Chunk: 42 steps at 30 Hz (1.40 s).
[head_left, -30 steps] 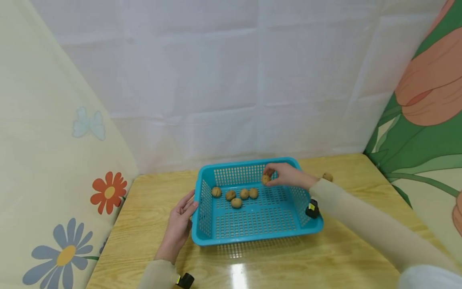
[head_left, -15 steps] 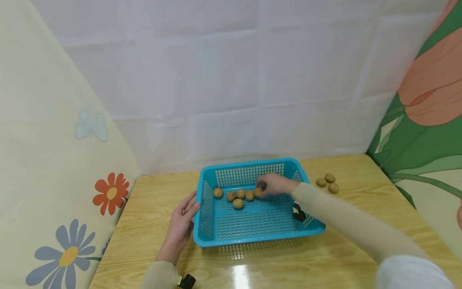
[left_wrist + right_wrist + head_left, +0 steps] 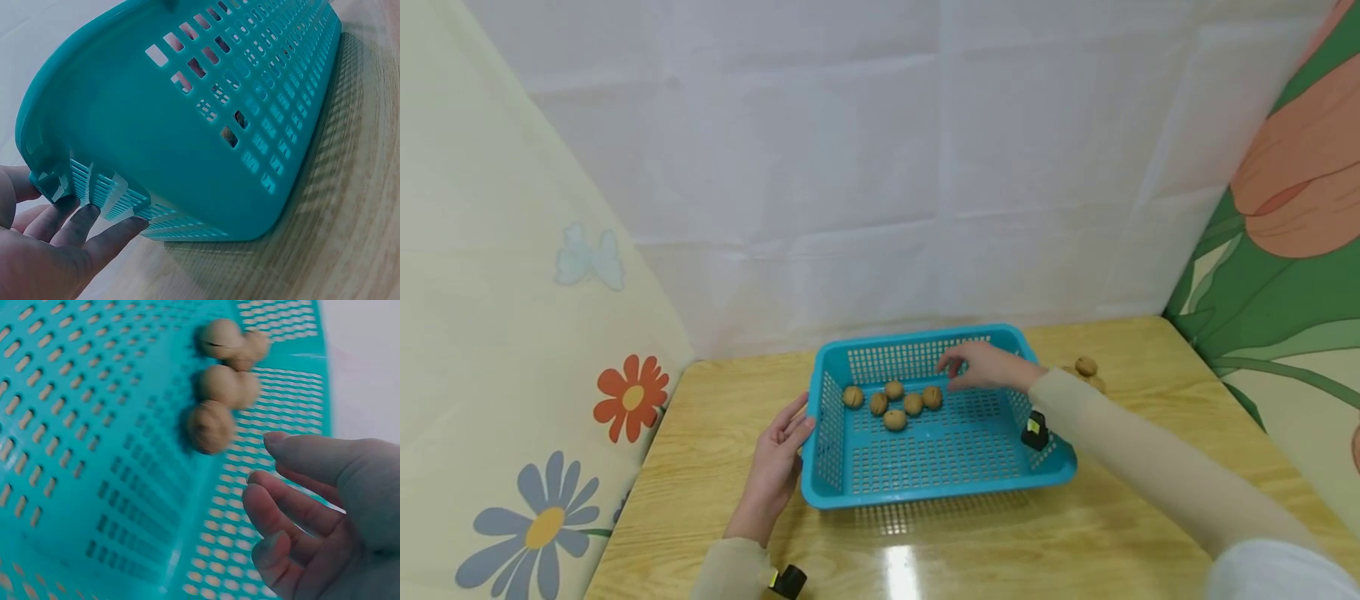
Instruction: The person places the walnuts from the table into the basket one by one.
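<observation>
Basket (image 3: 940,492) of blue perforated plastic, set on the wooden table (image 3: 715,433) with a long side towards the person, apparently so turned to bring both ends within reach; gripped at its left end by the left hand (image 3: 777,454), thumb at the rim and fingers along the outer wall, more a pinch across the edge than a fist; probably held thus to stop so light a thing from sliding, and from outside so as to leave the interior free; seen closer in the left wrist view, with fingertips against the slotted side below the lip.

Inside, on the basket floor, six walnuts (image 3: 913,404), grouped left of the middle and nearer the far wall; some seemingly touching, one a little apart towards the left end; loose and unheld, probably confined by nothing but the raised sides, and unevenly spaced perhaps because of shells round enough to roll.

Over the right half, near the far wall, the right hand (image 3: 977,365), with nothing in its grasp; thumb and fingers apart, fingers loosely bent, near the closest walnut but not touching; probably raised like this to avoid nudging the group; above the right end, the slanting sleeve (image 3: 1150,458), likely the most direct way in from that side.

Beyond that end, on the table, more walnuts (image 3: 1086,366) close together; partly hidden by the sleeve, so hard to count.
</observation>
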Each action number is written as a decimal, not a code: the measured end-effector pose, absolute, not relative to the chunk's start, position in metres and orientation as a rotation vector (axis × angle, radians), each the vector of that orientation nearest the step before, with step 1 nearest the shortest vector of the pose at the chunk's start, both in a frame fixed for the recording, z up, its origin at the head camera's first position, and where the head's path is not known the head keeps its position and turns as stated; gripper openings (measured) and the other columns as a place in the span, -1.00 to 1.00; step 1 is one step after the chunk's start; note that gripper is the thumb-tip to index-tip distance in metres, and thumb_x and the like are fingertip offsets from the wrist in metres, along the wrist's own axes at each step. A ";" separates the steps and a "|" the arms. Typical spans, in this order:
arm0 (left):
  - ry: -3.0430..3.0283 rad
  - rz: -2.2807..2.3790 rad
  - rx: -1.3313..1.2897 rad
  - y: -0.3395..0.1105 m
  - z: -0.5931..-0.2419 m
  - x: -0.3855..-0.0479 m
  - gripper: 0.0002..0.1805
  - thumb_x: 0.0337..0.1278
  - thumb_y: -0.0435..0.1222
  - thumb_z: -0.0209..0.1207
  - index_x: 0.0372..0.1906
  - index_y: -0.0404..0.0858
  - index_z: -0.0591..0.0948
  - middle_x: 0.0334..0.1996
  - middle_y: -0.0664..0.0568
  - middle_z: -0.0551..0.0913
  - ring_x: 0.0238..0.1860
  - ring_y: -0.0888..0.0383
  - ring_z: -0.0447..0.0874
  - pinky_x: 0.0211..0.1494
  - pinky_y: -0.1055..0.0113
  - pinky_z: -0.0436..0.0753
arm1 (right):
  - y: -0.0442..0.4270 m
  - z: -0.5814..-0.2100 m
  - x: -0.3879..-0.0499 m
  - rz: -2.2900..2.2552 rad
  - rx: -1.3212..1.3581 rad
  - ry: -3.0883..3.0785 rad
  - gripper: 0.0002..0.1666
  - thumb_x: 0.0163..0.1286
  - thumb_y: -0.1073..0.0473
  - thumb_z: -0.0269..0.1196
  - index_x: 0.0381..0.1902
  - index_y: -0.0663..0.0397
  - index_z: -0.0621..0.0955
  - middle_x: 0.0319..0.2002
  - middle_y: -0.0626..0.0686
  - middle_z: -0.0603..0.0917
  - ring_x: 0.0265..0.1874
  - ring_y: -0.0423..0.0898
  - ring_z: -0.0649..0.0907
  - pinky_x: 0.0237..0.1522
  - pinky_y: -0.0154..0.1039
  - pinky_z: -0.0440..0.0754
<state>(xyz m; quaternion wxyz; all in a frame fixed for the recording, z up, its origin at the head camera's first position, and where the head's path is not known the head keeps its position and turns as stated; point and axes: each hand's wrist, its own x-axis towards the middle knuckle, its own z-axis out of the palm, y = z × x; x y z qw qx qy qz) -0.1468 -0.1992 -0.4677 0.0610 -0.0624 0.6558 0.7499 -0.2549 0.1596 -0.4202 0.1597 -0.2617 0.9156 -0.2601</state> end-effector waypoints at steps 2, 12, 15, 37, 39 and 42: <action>1.988 2.270 -0.187 -0.199 -0.467 -0.147 -0.38 0.58 -0.25 0.14 0.60 -0.16 0.29 0.49 -0.19 0.43 0.15 0.31 0.70 0.19 0.36 0.68 | 0.170 -0.411 -0.253 -0.782 -0.776 2.635 -0.60 0.43 0.18 0.40 0.18 0.10 0.68 -0.02 0.12 0.76 -0.01 0.06 0.71 0.03 -0.01 0.71; 1.977 2.285 -0.194 -0.198 -0.468 -0.148 -0.39 0.57 -0.28 0.13 0.60 -0.18 0.30 0.47 -0.20 0.45 0.12 0.32 0.71 0.18 0.36 0.68 | 0.247 -0.390 -0.232 -0.957 -0.731 2.721 -0.63 0.48 0.14 0.36 0.15 0.19 0.68 0.04 0.14 0.74 0.00 0.08 0.71 0.02 0.06 0.72; 1.980 2.294 -0.186 -0.198 -0.468 -0.147 -0.39 0.57 -0.28 0.14 0.59 -0.19 0.30 0.46 -0.19 0.47 0.12 0.32 0.71 0.18 0.36 0.69 | 0.270 -0.387 -0.223 -0.949 -0.680 2.771 -0.63 0.49 0.15 0.35 0.14 0.24 0.68 0.00 0.14 0.75 -0.08 0.05 0.71 -0.06 0.02 0.73; 1.994 2.271 -0.230 -0.196 -0.468 -0.146 -0.41 0.59 -0.28 0.11 0.59 -0.17 0.31 0.49 -0.20 0.42 0.12 0.36 0.70 0.18 0.38 0.67 | 0.385 -0.471 -0.235 -0.809 -0.586 2.961 -0.56 0.49 0.33 0.29 0.25 0.46 0.58 0.18 0.48 0.62 -0.12 0.25 0.74 -0.10 0.15 0.73; 1.997 2.268 -0.227 -0.196 -0.468 -0.147 -0.41 0.59 -0.28 0.11 0.59 -0.17 0.31 0.49 -0.20 0.42 0.12 0.35 0.70 0.18 0.38 0.68 | 0.387 -0.475 -0.238 -0.800 -0.606 2.971 -0.57 0.48 0.38 0.28 0.25 0.47 0.58 0.18 0.48 0.63 -0.10 0.29 0.73 -0.10 0.16 0.73; 2.000 2.269 -0.219 -0.196 -0.467 -0.147 -0.40 0.59 -0.27 0.11 0.60 -0.17 0.31 0.49 -0.20 0.42 0.12 0.35 0.70 0.18 0.38 0.68 | 0.389 -0.478 -0.241 -0.806 -0.613 2.968 -0.58 0.47 0.41 0.26 0.25 0.46 0.58 0.18 0.48 0.62 0.01 0.37 0.68 -0.06 0.21 0.72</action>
